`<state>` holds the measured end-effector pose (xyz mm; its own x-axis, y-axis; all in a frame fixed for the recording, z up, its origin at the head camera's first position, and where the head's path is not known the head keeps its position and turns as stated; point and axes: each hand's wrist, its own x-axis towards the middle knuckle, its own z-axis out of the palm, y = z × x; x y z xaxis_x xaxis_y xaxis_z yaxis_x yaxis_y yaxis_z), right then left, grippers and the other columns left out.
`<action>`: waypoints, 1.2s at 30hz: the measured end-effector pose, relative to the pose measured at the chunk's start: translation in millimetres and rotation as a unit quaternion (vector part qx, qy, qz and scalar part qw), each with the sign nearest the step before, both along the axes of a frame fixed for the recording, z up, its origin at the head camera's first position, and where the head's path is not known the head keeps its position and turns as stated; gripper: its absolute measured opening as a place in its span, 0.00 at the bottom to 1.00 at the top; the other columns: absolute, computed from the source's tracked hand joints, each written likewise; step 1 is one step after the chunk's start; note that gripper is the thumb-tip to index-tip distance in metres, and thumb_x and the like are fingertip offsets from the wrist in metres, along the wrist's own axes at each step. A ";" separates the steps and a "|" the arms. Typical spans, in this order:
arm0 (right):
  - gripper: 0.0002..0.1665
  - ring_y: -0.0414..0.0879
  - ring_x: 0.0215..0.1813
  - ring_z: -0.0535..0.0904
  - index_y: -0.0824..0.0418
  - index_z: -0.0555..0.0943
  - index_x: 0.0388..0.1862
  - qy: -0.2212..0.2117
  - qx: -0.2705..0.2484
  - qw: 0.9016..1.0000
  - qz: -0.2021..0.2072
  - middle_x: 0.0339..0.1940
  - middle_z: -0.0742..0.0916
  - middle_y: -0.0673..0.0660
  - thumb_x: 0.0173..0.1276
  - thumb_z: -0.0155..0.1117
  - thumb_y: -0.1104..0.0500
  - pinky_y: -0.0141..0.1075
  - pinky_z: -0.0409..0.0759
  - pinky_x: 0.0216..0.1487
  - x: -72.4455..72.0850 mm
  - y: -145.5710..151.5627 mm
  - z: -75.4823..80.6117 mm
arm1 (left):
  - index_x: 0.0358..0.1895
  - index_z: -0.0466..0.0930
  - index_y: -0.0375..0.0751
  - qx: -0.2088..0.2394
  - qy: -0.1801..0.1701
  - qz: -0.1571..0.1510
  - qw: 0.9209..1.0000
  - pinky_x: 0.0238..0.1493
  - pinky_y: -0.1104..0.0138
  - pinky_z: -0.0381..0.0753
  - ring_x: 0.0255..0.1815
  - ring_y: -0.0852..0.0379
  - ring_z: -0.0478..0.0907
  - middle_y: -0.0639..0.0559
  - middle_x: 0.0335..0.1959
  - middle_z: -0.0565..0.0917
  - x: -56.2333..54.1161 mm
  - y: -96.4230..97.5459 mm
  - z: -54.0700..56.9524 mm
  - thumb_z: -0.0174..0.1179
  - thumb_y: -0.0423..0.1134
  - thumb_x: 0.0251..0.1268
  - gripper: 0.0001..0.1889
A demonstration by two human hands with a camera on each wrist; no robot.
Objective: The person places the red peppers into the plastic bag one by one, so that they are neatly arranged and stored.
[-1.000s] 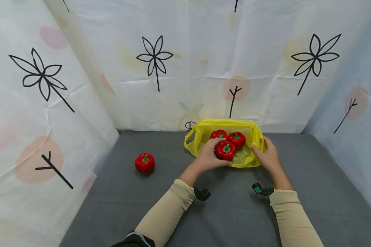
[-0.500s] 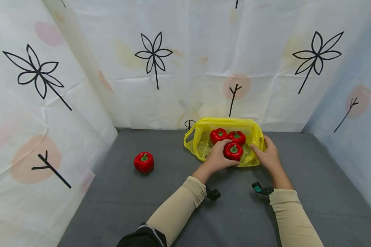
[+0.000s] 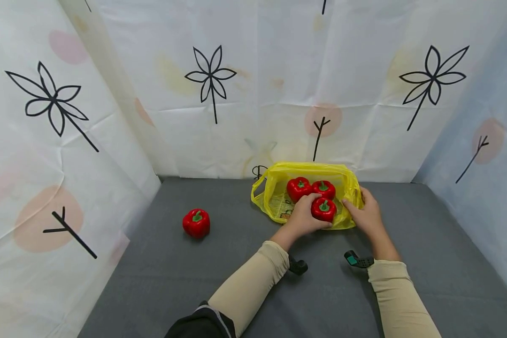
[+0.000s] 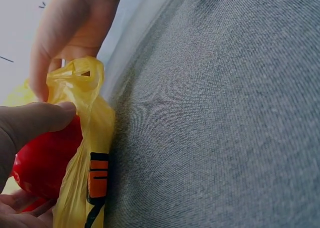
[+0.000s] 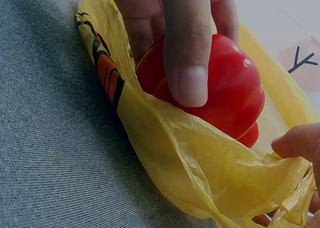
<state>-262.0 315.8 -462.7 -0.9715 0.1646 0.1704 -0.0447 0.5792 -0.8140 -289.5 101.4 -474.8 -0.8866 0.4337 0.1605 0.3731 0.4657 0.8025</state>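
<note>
A yellow plastic bag (image 3: 279,206) lies with its mouth spread toward the front, near the back of the table. My left hand (image 3: 302,219) grips a red bell pepper (image 3: 323,209) at the bag's mouth, thumb on the near side and fingers behind. In the right wrist view the left thumb presses that bell pepper (image 5: 235,87) just inside the bag's edge. Behind it in the bag sit two more red peppers, a left one (image 3: 298,188) and a right one (image 3: 326,187). My right hand (image 3: 366,213) pinches the bag's right side, the plastic bunched between thumb and fingers.
Another red bell pepper (image 3: 196,223) stands on the grey table (image 3: 152,281), left of the bag. White patterned cloth (image 3: 253,94) rises at the back and along both sides. A black wrist device (image 3: 358,259) sits under the right wrist.
My left hand has moved right with its pepper, along the bag's mouth toward the right hand. The right hand keeps its hold on the bag.
</note>
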 end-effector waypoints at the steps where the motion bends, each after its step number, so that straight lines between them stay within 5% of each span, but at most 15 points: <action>1: 0.42 0.70 0.67 0.76 0.68 0.60 0.83 -0.002 0.001 1.000 0.000 0.75 0.74 0.74 0.82 0.62 0.50 0.59 0.80 0.62 0.2 0.0 0.0 | 0.75 0.71 0.48 0.000 -0.002 0.000 1.000 0.65 0.62 0.83 0.66 0.54 0.76 0.48 0.67 0.79 0.1 0.3 -0.1 0.83 0.47 0.55 0.44; 6: 0.42 0.68 0.66 0.78 0.67 0.60 0.83 -0.005 0.006 1.000 0.001 0.74 0.75 0.73 0.82 0.62 0.49 0.40 0.83 0.54 0.0 0.2 -0.4 | 0.75 0.71 0.48 0.000 -0.008 0.009 1.000 0.67 0.60 0.82 0.68 0.54 0.75 0.48 0.69 0.78 0.8 0.9 0.9 0.83 0.47 0.54 0.44; 10: 0.41 0.68 0.65 0.78 0.67 0.60 0.83 -0.004 0.000 1.000 0.002 0.74 0.75 0.73 0.82 0.62 0.50 0.22 0.75 0.45 -0.2 0.4 -0.9 | 0.75 0.71 0.47 0.000 -0.005 0.012 1.000 0.67 0.60 0.82 0.68 0.53 0.75 0.48 0.68 0.78 1.4 1.4 0.3 0.83 0.47 0.54 0.44; 13: 0.41 0.68 0.65 0.78 0.67 0.60 0.83 -0.003 -0.004 1.000 0.004 0.74 0.75 0.73 0.82 0.62 0.50 0.18 0.72 0.43 -0.2 0.5 -0.8 | 0.75 0.71 0.47 -0.002 0.001 0.013 1.000 0.66 0.61 0.83 0.67 0.53 0.76 0.47 0.67 0.78 1.4 2.1 -0.2 0.83 0.47 0.53 0.45; 16: 0.42 0.68 0.66 0.78 0.67 0.60 0.84 -0.004 -0.002 1.000 0.003 0.74 0.75 0.73 0.82 0.62 0.50 0.25 0.77 0.47 0.1 0.5 -0.9 | 0.75 0.71 0.47 -0.006 0.004 0.013 1.000 0.65 0.61 0.83 0.66 0.53 0.76 0.47 0.66 0.78 0.8 3.7 -0.8 0.84 0.47 0.53 0.45; 22: 0.42 0.69 0.67 0.77 0.68 0.60 0.83 -0.004 0.002 1.000 -0.002 0.75 0.74 0.74 0.82 0.61 0.49 0.56 0.81 0.62 0.5 0.1 -1.9 | 0.76 0.71 0.49 -0.023 0.004 0.014 1.000 0.64 0.60 0.84 0.64 0.54 0.77 0.48 0.65 0.78 0.5 6.7 -2.2 0.84 0.48 0.52 0.46; 36: 0.41 0.69 0.68 0.76 0.68 0.59 0.84 0.001 -0.007 1.000 0.002 0.76 0.73 0.74 0.82 0.62 0.52 0.61 0.79 0.65 0.4 0.2 -0.8 | 0.75 0.70 0.46 -0.030 0.018 0.011 0.999 0.66 0.60 0.83 0.66 0.52 0.75 0.46 0.66 0.77 7.1 1.1 3.0 0.82 0.48 0.54 0.45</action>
